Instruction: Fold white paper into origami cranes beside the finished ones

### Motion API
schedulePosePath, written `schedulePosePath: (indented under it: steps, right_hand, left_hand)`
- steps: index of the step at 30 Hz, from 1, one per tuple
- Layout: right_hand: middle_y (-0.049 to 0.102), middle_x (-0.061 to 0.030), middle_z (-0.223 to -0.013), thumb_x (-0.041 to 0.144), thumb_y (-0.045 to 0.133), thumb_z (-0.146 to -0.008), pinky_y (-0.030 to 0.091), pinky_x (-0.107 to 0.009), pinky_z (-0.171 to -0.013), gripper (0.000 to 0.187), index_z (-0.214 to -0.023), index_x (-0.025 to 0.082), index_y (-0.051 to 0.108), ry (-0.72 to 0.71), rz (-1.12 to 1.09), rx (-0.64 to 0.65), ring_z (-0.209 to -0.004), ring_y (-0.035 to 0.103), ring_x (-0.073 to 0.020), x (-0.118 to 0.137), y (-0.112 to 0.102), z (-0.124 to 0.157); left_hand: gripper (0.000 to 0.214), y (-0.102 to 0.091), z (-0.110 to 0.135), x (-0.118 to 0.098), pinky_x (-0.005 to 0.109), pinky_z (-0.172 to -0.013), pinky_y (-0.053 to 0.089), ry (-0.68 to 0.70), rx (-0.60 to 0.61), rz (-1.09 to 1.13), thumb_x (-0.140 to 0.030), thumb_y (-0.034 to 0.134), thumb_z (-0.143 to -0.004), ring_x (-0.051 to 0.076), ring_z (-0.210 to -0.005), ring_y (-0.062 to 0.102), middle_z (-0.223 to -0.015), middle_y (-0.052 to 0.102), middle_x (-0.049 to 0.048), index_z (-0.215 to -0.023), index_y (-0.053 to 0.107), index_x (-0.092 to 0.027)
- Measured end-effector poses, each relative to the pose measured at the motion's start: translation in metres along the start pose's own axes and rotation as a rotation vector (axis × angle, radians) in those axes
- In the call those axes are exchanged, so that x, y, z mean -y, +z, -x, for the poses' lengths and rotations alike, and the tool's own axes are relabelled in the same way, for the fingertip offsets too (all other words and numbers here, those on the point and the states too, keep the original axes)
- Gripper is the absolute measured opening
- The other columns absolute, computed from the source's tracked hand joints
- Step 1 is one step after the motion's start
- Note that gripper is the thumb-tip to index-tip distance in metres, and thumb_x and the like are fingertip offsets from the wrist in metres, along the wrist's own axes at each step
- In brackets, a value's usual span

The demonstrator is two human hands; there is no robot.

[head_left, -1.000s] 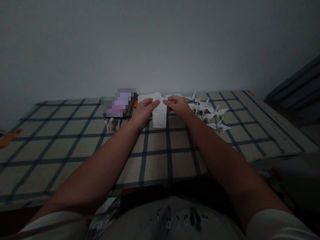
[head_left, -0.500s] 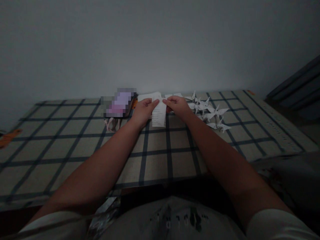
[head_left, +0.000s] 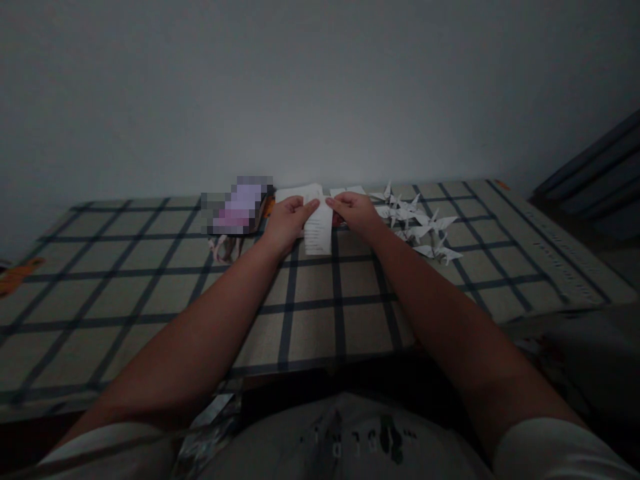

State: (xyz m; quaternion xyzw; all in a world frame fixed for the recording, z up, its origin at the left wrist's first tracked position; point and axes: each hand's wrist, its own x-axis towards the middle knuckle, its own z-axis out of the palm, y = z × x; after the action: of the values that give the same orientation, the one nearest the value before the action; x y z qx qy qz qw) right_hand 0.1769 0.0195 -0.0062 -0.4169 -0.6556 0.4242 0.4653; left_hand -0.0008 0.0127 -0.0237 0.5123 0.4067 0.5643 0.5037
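A narrow folded sheet of printed paper [head_left: 318, 235] hangs between my two hands above the far half of the table. My left hand [head_left: 289, 221] pinches its left edge, thumb on top. On the opposite edge, the thumb and fingers of my right hand [head_left: 356, 212] are closed on the paper near its top. Rows of small print show on its lower part, too small to read. Several folded paper cranes [head_left: 420, 227] cluster just right of my right hand. More white paper [head_left: 295, 193] lies behind my hands, partly hidden by them.
A phone [head_left: 243, 207] with a blurred, purplish screen rests left of my left hand, with a pale pink stand or figure [head_left: 226, 248] at its base. A checked cloth [head_left: 160, 280] covers the table. The wall [head_left: 320, 87] rises directly behind its far edge.
Almost nothing differs. The paper's lower end has shifted very slightly, while both hands keep their place and grip.
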Motion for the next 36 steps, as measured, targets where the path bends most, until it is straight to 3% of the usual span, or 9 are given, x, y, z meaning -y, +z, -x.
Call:
schedulePosePath:
  steps: [6,11,18,23,27,31,36]
  right_hand:
    - [0.063,0.0011,-0.062,0.054,0.068,-0.086,0.050,-0.023,-0.057,0.038,-0.075,0.018,0.063,-0.002,-0.046,-0.015,-0.057,0.059,-0.0101,0.002,0.001,0.002]
    - [0.064,0.0016,-0.063,0.048,0.072,-0.084,0.052,-0.023,-0.057,0.032,-0.077,0.018,0.063,0.041,-0.064,0.022,-0.057,0.060,-0.0098,0.007,0.003,0.004]
    - [0.062,0.0016,-0.060,0.025,0.066,-0.091,0.052,-0.025,-0.060,0.022,-0.071,0.016,0.060,0.073,-0.033,0.045,-0.055,0.058,-0.0101,0.017,0.003,0.008]
    - [0.063,0.0017,-0.060,0.025,0.066,-0.090,0.051,-0.024,-0.058,0.021,-0.072,0.016,0.060,0.050,-0.053,0.066,-0.055,0.059,-0.0097,0.012,0.003,0.007]
    - [0.063,0.0020,-0.060,0.030,0.068,-0.089,0.051,-0.022,-0.055,0.022,-0.072,0.018,0.060,0.036,-0.051,0.032,-0.055,0.060,-0.0094,0.005,0.002,0.003]
    - [0.062,0.0021,-0.059,0.036,0.070,-0.087,0.052,-0.023,-0.055,0.027,-0.072,0.019,0.057,0.068,-0.068,-0.049,-0.055,0.060,-0.0099,0.001,0.002,0.000]
    - [0.063,0.0019,-0.062,0.034,0.069,-0.088,0.053,-0.022,-0.055,0.023,-0.075,0.019,0.059,0.074,-0.109,-0.049,-0.054,0.060,-0.0092,0.001,0.004,0.000]
  left_hand:
    - [0.039,0.001,0.000,-0.001,0.024,-0.048,0.036,0.058,0.009,-0.047,-0.050,0.080,-0.074,0.011,-0.052,0.053,-0.061,0.059,-0.0012,-0.068,0.057,-0.019]
    - [0.037,0.001,0.000,-0.003,0.024,-0.048,0.036,0.102,-0.055,-0.067,-0.048,0.081,-0.075,0.010,-0.050,0.051,-0.059,0.057,-0.0015,-0.067,0.059,-0.018]
    - [0.041,0.000,-0.002,0.001,0.024,-0.051,0.039,0.120,-0.105,-0.044,-0.056,0.074,-0.080,0.011,-0.054,0.053,-0.061,0.058,-0.0003,-0.068,0.064,-0.018]
    - [0.037,-0.002,-0.006,0.004,0.025,-0.054,0.045,0.115,-0.125,0.064,-0.051,0.075,-0.080,0.013,-0.058,0.060,-0.064,0.061,0.0003,-0.067,0.063,-0.018]
    - [0.037,-0.001,-0.006,0.004,0.028,-0.058,0.050,0.052,-0.074,0.098,-0.055,0.074,-0.079,0.017,-0.065,0.065,-0.070,0.067,0.0025,-0.077,0.068,-0.018]
    - [0.042,0.001,-0.001,0.001,0.027,-0.055,0.046,0.010,0.014,-0.024,-0.060,0.073,-0.079,0.016,-0.060,0.061,-0.066,0.066,0.0031,-0.077,0.069,-0.018]
    - [0.042,0.000,0.001,-0.001,0.025,-0.050,0.038,0.145,-0.020,-0.196,-0.057,0.070,-0.082,0.012,-0.055,0.053,-0.064,0.062,0.0024,-0.069,0.068,-0.017]
